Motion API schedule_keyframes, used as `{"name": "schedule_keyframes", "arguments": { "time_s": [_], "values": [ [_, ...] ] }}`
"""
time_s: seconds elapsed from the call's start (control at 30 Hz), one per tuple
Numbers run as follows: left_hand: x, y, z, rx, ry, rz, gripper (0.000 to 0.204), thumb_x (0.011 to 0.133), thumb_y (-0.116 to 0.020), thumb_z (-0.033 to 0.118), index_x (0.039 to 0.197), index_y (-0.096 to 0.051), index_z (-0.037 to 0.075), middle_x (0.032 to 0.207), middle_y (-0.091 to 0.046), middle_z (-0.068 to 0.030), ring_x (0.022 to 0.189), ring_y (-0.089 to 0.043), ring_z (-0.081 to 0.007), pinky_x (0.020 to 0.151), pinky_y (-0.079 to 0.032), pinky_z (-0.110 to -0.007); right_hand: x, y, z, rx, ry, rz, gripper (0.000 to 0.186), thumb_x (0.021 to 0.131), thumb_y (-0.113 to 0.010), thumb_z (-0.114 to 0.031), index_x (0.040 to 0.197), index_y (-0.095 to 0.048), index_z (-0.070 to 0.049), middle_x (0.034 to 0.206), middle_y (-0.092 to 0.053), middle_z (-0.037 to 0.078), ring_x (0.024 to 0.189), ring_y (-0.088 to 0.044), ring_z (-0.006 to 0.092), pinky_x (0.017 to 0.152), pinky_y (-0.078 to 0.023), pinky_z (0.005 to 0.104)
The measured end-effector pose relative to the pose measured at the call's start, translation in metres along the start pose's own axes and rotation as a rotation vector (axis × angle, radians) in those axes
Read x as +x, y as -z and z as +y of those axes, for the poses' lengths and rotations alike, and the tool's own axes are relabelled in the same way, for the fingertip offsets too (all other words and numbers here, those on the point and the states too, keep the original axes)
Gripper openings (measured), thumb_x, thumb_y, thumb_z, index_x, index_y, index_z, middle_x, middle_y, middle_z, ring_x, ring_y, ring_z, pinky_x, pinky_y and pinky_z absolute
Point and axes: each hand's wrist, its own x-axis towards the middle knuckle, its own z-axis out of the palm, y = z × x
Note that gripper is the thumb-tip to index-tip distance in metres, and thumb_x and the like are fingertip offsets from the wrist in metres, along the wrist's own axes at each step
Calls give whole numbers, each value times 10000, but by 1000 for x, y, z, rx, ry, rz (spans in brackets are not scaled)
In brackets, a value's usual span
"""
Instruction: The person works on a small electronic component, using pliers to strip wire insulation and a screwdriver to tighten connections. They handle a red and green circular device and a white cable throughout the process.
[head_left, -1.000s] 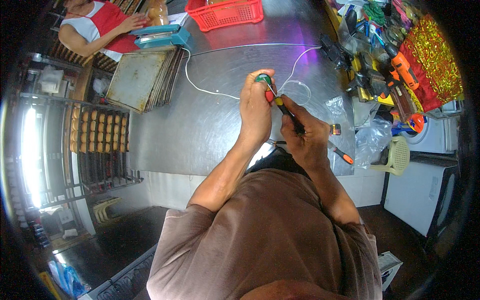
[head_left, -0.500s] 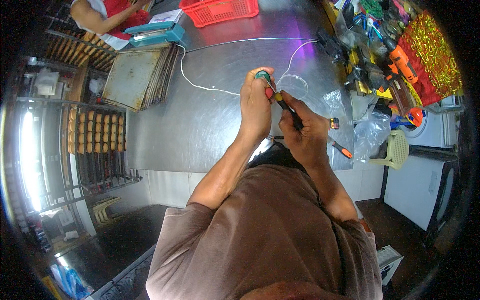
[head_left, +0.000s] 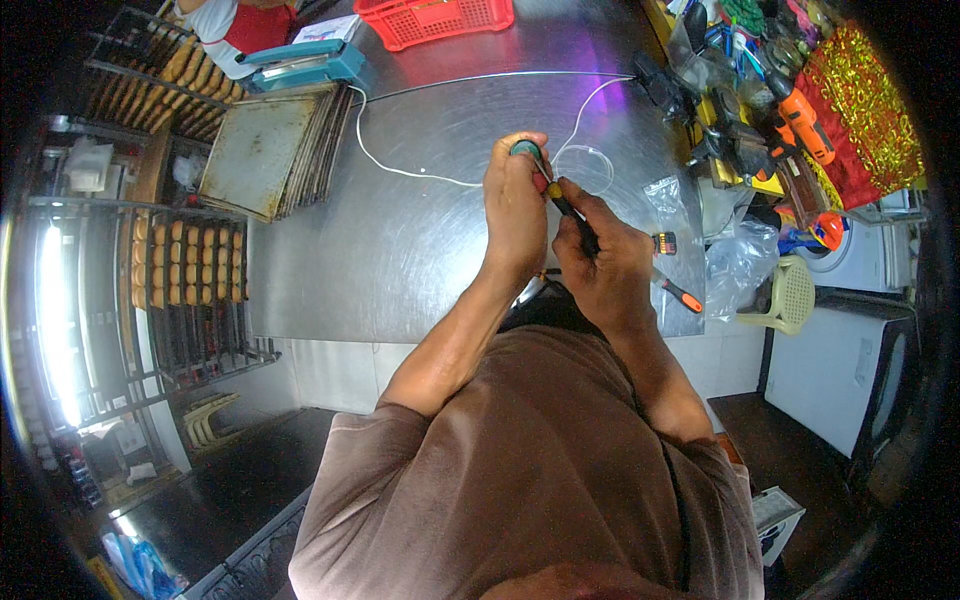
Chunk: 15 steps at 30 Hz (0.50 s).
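Observation:
My left hand is closed around a small round green part; a bit of red shows by its fingers, and most of what it grips is hidden. In my right hand is a screwdriver with a black and yellow handle. Its shaft points up and left to the green part, but I cannot tell whether the tip touches a screw. Both hands are held close together above a metal table. A thin white cord lies across the tabletop, partly looped beyond my hands.
An orange-and-black handled tool, a small dark box and a clear plastic bag lie right of my hands. Stacked metal trays, a teal device and a red basket stand farther off. An orange drill is among clutter.
Both hands keep their grips, with the screwdriver still angled at the green part. At the far left, the other person's arm has moved mostly out of view.

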Motion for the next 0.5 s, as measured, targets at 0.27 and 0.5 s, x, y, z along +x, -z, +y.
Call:
{"name": "schedule_keyframes", "arguments": {
  "time_s": [0.27, 0.5],
  "values": [
    [-1, 2, -4, -23, 68, 31, 272, 955, -390, 138, 1068, -615, 37, 849, -552, -6, 702, -460, -81, 659, -401, -230, 1, 3, -1, -25, -52, -58, 305, 857, -587, -33, 1156, -643, -10, 788, -674, 159, 591, -640, 170, 571, -498, 294],
    [3, 7, -13, -57, 97, 14, 268, 957, -404, 153, 1096, -599, 33, 830, -539, -7, 671, -442, -81, 620, -382, -230, -2, 7, 5, 15, -77, -83, 324, 839, -609, -44, 1163, -631, -50, 881, -699, 173, 698, -696, 311, 603, -547, 370]
  ]
}}
